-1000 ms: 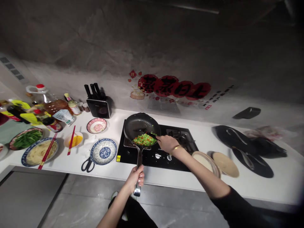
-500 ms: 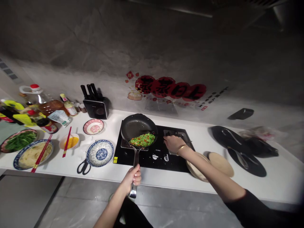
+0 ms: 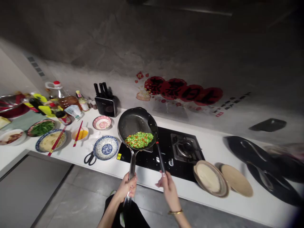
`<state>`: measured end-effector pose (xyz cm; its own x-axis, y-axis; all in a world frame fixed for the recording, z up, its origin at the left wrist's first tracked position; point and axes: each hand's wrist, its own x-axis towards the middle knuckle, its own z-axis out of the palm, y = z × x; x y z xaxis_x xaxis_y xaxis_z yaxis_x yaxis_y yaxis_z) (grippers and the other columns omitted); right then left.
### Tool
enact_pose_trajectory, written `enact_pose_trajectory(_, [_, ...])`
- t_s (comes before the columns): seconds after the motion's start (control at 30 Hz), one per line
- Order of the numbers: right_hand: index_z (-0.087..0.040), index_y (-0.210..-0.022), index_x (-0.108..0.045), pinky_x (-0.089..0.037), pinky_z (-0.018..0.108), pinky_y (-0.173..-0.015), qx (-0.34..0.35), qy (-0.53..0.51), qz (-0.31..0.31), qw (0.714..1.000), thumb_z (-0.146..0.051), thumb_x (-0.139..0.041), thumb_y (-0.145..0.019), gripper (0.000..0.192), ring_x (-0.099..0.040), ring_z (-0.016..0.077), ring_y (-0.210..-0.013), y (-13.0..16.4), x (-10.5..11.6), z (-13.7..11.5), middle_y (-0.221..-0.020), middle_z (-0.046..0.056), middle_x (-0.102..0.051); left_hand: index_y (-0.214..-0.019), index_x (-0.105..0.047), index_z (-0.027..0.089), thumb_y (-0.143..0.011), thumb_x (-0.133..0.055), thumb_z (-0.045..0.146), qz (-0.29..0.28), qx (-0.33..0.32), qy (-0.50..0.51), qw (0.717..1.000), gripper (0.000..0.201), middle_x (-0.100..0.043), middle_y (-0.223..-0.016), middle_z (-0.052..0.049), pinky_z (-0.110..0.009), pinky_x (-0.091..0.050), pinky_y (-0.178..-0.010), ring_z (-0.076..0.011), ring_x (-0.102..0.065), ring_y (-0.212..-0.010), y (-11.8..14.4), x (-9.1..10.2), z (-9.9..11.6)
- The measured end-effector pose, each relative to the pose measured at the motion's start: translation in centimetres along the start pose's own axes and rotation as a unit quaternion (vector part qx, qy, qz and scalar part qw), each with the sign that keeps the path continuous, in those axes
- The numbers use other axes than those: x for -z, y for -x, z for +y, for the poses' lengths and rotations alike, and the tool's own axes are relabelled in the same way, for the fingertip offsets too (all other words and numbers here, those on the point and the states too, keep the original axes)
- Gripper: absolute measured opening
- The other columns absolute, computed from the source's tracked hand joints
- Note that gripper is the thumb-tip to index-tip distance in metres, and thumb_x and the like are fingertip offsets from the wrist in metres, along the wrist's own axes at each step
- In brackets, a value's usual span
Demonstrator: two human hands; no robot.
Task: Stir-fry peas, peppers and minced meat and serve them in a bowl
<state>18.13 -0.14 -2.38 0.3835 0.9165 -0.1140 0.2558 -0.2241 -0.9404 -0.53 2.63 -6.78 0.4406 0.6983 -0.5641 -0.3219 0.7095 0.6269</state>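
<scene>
My left hand (image 3: 128, 187) is wrapped round the metal handle of a black frying pan (image 3: 130, 122). Diced green and orange vegetables (image 3: 139, 140) lie gathered in the near part of the pan, which looks tilted towards me over the left side of the stove. In my right hand (image 3: 168, 187), right of the pan handle, is the dark handle of a spatula (image 3: 161, 158). Its black head reaches into the pan's right side, and whether it touches the vegetables I cannot tell. Left of the pan sits a blue-and-white plate (image 3: 105, 148).
The black gas stove (image 3: 147, 163) has a bare right burner (image 3: 186, 147). A lidless clay pot (image 3: 209, 177) and lids stand to its right. Leftward are scissors (image 3: 90, 158), a bowl of beaten egg (image 3: 82, 134) with chopsticks, a noodle bowl (image 3: 51, 141), a knife block (image 3: 106, 106) and several bottles.
My right hand has come from over the right burner to beside the pan handle, and the spatula now shows in it. The pan is tilted more towards me. The view has shifted left.
</scene>
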Motion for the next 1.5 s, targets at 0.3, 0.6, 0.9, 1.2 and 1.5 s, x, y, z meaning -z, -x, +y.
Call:
enact_pose_trajectory(0.3, [-0.015, -0.106, -0.056, -0.053, 0.034, -0.060, -0.045, -0.169, -0.059, 0.983, -0.059, -0.052, -0.072, 0.055, -0.051, 0.0138, -0.050, 3.6, -8.9, 1.7, -0.052, -0.006, -0.047, -0.081, -0.034, 0.024, -0.062, -0.061, 0.059, 0.149, -0.115, -0.136, 0.973, 0.049, -0.021, -0.043, 0.016, -0.013, -0.013, -0.030, -0.0019, -0.018, -0.031, 6.7, 8.1, 1.2])
enact_pose_trajectory(0.6, [-0.022, -0.093, -0.047, -0.054, 0.032, -0.065, -0.123, -0.305, -0.048, 0.943, -0.064, -0.049, -0.068, 0.049, -0.064, 0.0208, -0.080, 12.4, -27.9, 1.8, -0.080, 0.004, -0.063, -0.077, -0.036, 0.022, -0.071, -0.054, 0.050, 0.217, -0.211, -0.208, 0.930, 0.034, -0.028, -0.043, 0.014, -0.016, -0.021, -0.031, -0.0035, -0.025, -0.029, 10.5, 17.1, 1.4])
enact_pose_trajectory(0.9, [-0.021, -0.096, -0.047, -0.049, 0.034, -0.076, -0.057, -0.246, -0.008, 0.968, -0.059, -0.037, -0.079, 0.043, -0.065, 0.0208, -0.083, 15.5, -34.5, 0.7, -0.089, 0.009, -0.068, -0.075, -0.048, 0.018, -0.073, -0.051, 0.040, 0.240, -0.286, -0.320, 0.871, 0.022, -0.054, -0.057, 0.002, -0.021, -0.039, -0.048, -0.0116, -0.052, -0.050, 12.0, 20.9, 3.8])
enact_pose_trajectory(1.2, [-0.020, -0.093, -0.049, -0.050, 0.032, -0.073, -0.072, -0.245, 0.022, 0.967, -0.064, -0.035, -0.077, 0.049, -0.065, 0.0212, -0.082, 15.3, -35.7, 0.5, -0.087, 0.009, -0.068, -0.078, -0.048, 0.019, -0.078, -0.044, 0.035, 0.241, -0.257, -0.427, 0.833, 0.017, -0.059, -0.060, -0.002, -0.023, -0.037, -0.051, -0.0152, -0.056, -0.053, 11.9, 22.0, 4.1])
enact_pose_trajectory(1.5, [-0.019, -0.092, -0.047, -0.050, 0.033, -0.072, -0.103, -0.262, 0.035, 0.959, -0.066, -0.036, -0.074, 0.051, -0.066, 0.0224, -0.078, 14.6, -36.7, 1.3, -0.080, 0.010, -0.070, -0.078, -0.044, 0.020, -0.080, -0.042, 0.034, 0.241, -0.255, -0.467, 0.811, 0.014, -0.058, -0.056, -0.001, -0.021, -0.034, -0.048, -0.0145, -0.056, -0.050, 11.3, 23.0, 3.9])
